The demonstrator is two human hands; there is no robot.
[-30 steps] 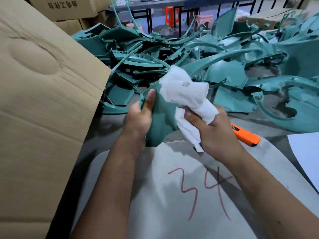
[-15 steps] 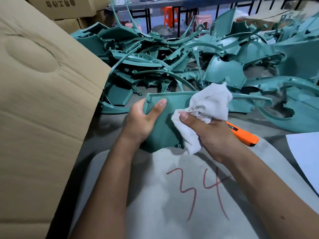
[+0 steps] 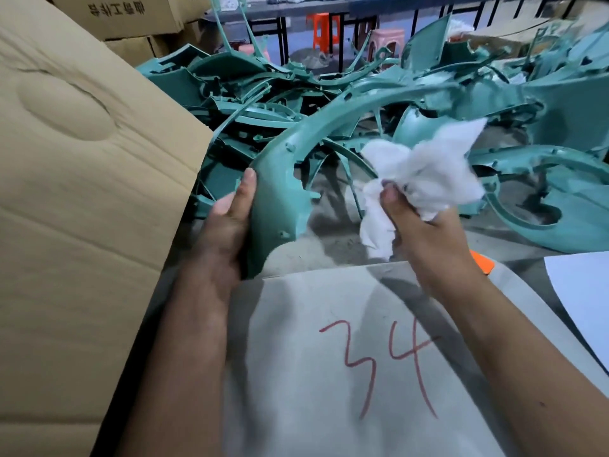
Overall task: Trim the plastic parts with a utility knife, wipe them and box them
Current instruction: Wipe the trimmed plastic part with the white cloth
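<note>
Nearest: pale sheet (image 3: 329, 374) on the worktop (image 3: 329, 252), marked "34" in red, under both forearms. White paper (image 3: 580, 298) at right edge.

Left hand (image 3: 224, 232): grip curled round the lower end of a teal curved plastic part (image 3: 280, 192), thumb laid along its outer edge. The part is held upright off the worktop; its arc rises up and right over the pile.

Right hand (image 3: 425, 235): grip pinching a crumpled white cloth (image 3: 425, 169), thumb pressed into it. The cloth sits just right of the held part's lower section; contact with it cannot be told.

Orange utility knife (image 3: 481, 260): on the worktop, mostly hidden behind the right wrist.

Left: large cardboard box (image 3: 82, 192), its flap angled in beside the left hand.

Beyond: pile of teal plastic parts (image 3: 428, 94) across the worktop. Farther back, stacked cartons (image 3: 131, 14), orange stool (image 3: 321, 26), pink stool (image 3: 385, 37).
</note>
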